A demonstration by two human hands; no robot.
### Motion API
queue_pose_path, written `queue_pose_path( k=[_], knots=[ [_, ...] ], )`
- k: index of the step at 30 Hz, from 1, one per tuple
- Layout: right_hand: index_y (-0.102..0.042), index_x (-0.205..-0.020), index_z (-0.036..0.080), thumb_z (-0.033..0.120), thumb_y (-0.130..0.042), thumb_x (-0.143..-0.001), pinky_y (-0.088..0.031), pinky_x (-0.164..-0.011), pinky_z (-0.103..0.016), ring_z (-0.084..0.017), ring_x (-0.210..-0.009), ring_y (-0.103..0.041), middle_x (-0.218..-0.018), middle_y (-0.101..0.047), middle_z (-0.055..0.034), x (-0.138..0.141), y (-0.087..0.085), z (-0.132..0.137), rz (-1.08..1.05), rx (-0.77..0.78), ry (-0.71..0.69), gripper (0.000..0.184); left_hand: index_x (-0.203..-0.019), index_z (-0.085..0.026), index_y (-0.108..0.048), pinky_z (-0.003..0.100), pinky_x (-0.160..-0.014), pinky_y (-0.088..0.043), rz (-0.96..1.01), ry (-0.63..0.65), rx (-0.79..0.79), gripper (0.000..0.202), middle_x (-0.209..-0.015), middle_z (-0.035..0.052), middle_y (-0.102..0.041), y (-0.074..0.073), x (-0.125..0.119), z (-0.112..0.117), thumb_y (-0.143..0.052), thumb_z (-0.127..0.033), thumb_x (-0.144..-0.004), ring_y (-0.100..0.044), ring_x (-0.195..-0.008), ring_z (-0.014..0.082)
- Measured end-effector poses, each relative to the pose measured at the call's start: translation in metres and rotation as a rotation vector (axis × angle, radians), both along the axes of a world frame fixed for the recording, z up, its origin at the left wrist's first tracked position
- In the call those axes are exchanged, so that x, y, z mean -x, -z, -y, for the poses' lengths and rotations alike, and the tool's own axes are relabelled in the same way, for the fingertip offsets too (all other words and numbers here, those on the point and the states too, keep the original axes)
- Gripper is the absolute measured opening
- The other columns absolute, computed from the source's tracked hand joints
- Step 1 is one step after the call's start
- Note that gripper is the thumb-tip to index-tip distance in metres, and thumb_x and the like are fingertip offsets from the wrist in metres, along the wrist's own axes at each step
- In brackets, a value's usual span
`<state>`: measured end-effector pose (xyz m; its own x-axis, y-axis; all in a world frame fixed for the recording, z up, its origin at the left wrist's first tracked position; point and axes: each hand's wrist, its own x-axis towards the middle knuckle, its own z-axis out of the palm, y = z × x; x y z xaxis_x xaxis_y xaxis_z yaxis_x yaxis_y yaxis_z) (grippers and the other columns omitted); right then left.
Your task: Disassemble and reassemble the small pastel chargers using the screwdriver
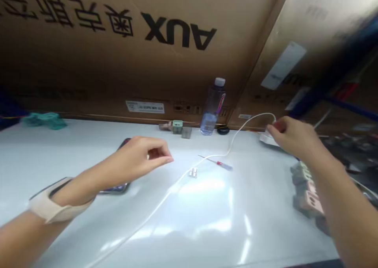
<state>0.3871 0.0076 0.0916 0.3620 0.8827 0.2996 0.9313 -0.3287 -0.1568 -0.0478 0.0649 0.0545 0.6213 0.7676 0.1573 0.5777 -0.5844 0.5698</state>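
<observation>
My left hand (141,157) hangs over the white table (236,216) with its fingers loosely curled, holding nothing. A beige strap (56,205) circles that wrist. Beneath the hand lies a dark phone (116,188), mostly hidden. My right hand (295,138) grips a white corded device (268,139) at the far right of the table. Its white cable (174,191) loops across the surface towards the lower left. A small red-handled screwdriver (220,164) and a tiny white connector (193,172) lie between my hands.
A plastic water bottle (213,109), small grey-green blocks (177,127) and a black round item (223,130) stand along the back edge. A teal cloth (44,121) lies far left. Pinkish connector blocks (307,193) sit at the right edge. A large cardboard box (147,43) stands behind.
</observation>
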Motion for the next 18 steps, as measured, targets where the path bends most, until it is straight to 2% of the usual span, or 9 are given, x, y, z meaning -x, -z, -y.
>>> queue_pose_path(
  k=[1,3,5,7,9,12,15,18],
  knots=[
    [-0.074,-0.099,0.015,0.042,-0.060,-0.103,-0.054,-0.080,-0.042,-0.031,-0.091,-0.073,-0.094,-0.077,-0.0149,0.016,0.000,0.010,-0.039,0.050,-0.062,0.031,-0.083,-0.022,-0.077,0.027,-0.068,-0.047,-0.029,0.001,-0.012,0.030,-0.080,0.0006,-0.078,0.001,0.005,0.000,-0.068,-0.048,-0.096,-0.068,-0.073,0.0182],
    [-0.074,-0.084,0.021,0.048,-0.057,-0.102,-0.052,-0.070,-0.033,-0.023,-0.078,-0.072,-0.081,-0.076,-0.0061,0.049,0.004,0.029,-0.144,0.192,-0.266,0.037,-0.074,-0.021,-0.071,0.028,-0.063,-0.040,-0.103,0.030,-0.081,0.040,-0.070,0.0000,-0.071,0.004,0.011,0.001,-0.064,-0.052,-0.098,-0.061,-0.065,0.0163],
    [-0.077,-0.086,0.023,0.050,-0.053,-0.105,-0.052,-0.070,-0.031,-0.020,-0.077,-0.071,-0.081,-0.077,-0.0032,0.080,0.014,0.041,-0.288,0.377,-0.539,0.041,-0.066,-0.021,-0.064,0.030,-0.062,-0.035,-0.157,0.055,-0.148,0.049,-0.063,0.0004,-0.065,0.006,0.013,0.001,-0.056,-0.053,-0.102,-0.054,-0.061,0.0160],
    [-0.077,-0.082,0.022,0.044,-0.053,-0.106,-0.051,-0.066,-0.030,-0.019,-0.070,-0.068,-0.074,-0.075,-0.0031,0.108,0.026,0.046,-0.371,0.464,-0.687,0.040,-0.066,-0.021,-0.062,0.031,-0.064,-0.034,-0.173,0.045,-0.177,0.053,-0.063,0.0013,-0.064,0.010,0.015,-0.001,-0.046,-0.052,-0.106,-0.055,-0.061,0.0172],
    [-0.082,-0.101,0.022,0.036,-0.051,-0.107,-0.052,-0.069,-0.029,-0.019,-0.073,-0.069,-0.080,-0.077,-0.0038,0.132,0.038,0.043,-0.401,0.489,-0.760,0.034,-0.070,-0.022,-0.062,0.032,-0.066,-0.036,-0.169,0.028,-0.195,0.052,-0.066,0.0023,-0.067,0.014,0.018,-0.004,-0.040,-0.050,-0.107,-0.058,-0.063,0.0193],
    [-0.085,-0.113,0.022,0.031,-0.063,-0.101,-0.048,-0.070,-0.028,-0.017,-0.069,-0.066,-0.078,-0.078,-0.0018,0.159,0.050,0.030,-0.394,0.510,-0.853,0.026,-0.076,-0.023,-0.063,0.032,-0.067,-0.038,-0.146,-0.011,-0.213,0.048,-0.069,0.0031,-0.068,0.020,0.027,-0.007,-0.037,-0.049,-0.106,-0.061,-0.066,0.0220],
    [-0.081,-0.130,0.024,0.031,-0.063,-0.100,-0.048,-0.075,-0.030,-0.019,-0.075,-0.068,-0.083,-0.081,-0.0031,0.177,0.056,0.017,-0.360,0.499,-0.908,0.035,-0.089,-0.025,-0.070,0.032,-0.070,-0.042,-0.130,-0.057,-0.167,0.044,-0.079,0.0030,-0.073,0.024,0.034,-0.009,-0.040,-0.053,-0.104,-0.066,-0.072,0.0238],
    [-0.075,-0.140,0.024,0.035,-0.058,-0.104,-0.048,-0.080,-0.033,-0.024,-0.086,-0.070,-0.093,-0.083,-0.0073,0.186,0.059,0.007,-0.327,0.461,-0.900,0.042,-0.097,-0.025,-0.074,0.032,-0.071,-0.044,-0.155,-0.100,-0.143,0.045,-0.084,0.0038,-0.076,0.026,0.038,-0.012,-0.041,-0.055,-0.102,-0.068,-0.074,0.0250]
  ],
)
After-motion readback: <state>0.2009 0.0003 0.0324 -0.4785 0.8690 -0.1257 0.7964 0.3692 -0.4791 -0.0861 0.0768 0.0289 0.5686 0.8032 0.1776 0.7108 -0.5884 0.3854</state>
